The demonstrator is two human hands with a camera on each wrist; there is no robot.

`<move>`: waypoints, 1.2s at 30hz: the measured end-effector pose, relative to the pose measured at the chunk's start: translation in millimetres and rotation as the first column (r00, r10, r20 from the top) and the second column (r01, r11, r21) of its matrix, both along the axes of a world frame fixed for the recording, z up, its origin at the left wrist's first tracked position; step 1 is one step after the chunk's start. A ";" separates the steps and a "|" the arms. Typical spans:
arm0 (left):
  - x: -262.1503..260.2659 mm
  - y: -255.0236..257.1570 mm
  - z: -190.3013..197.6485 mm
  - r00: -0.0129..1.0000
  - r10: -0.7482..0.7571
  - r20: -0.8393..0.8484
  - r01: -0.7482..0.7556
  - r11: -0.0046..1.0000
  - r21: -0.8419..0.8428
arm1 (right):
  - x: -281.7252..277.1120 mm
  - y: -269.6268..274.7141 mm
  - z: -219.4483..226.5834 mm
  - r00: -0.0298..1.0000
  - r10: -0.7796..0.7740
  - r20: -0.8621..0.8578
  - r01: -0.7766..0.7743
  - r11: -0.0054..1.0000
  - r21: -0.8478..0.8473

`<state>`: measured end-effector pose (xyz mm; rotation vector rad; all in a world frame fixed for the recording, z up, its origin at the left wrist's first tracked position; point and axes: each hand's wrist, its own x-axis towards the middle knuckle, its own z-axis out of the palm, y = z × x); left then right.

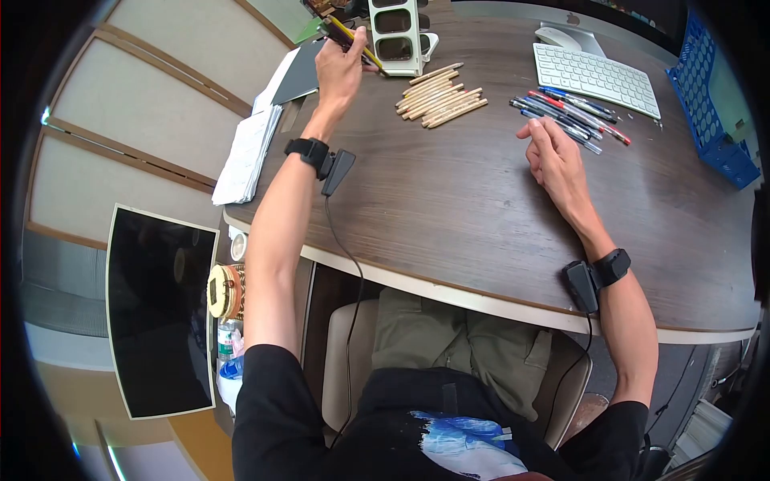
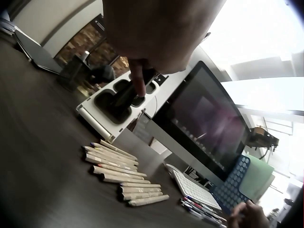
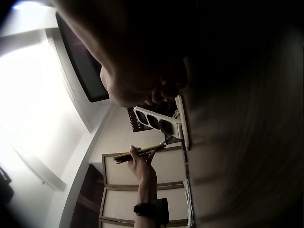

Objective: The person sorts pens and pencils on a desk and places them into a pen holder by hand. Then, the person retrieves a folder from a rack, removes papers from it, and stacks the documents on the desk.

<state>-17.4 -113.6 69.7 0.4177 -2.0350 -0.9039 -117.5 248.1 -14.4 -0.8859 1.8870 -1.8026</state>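
My left hand [image 1: 340,74] grips a small bundle of pencils [image 1: 346,36], yellow and dark ones, beside the white organizer [image 1: 419,48] with dark openings. In the right wrist view the same pencils [image 3: 137,154] stick out on both sides of the left hand [image 3: 142,168]. Several wooden pencils [image 1: 439,98] lie in a loose row on the desk, just in front of the organizer. My right hand [image 1: 557,164] holds nothing; its fingers are loosely bent close to a pile of pens [image 1: 571,112], blue, black and red.
A white keyboard [image 1: 597,78] and mouse [image 1: 560,38] sit behind the pens, below a monitor [image 2: 204,123]. At the far right stands a blue perforated basket [image 1: 706,104]. Stacked papers [image 1: 247,152] and a dark folder [image 1: 298,74] lie along the left desk edge.
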 end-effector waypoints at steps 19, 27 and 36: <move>-49.8 -54.0 -69.7 0.986 0.048 0.157 -0.031 0.994 -0.108 | -6.9 -4.6 -0.4 1.000 0.022 -0.019 -0.020 0.994 0.107; -50.4 -40.6 -85.2 0.931 0.296 0.213 -0.296 0.955 -0.035 | -8.6 -4.5 -0.9 0.999 0.026 -0.032 -0.022 0.993 0.117; -22.9 -32.0 -94.0 0.969 0.195 0.154 -0.195 0.981 -0.016 | -10.5 -4.0 -3.4 0.998 0.023 -0.058 -0.015 0.992 0.127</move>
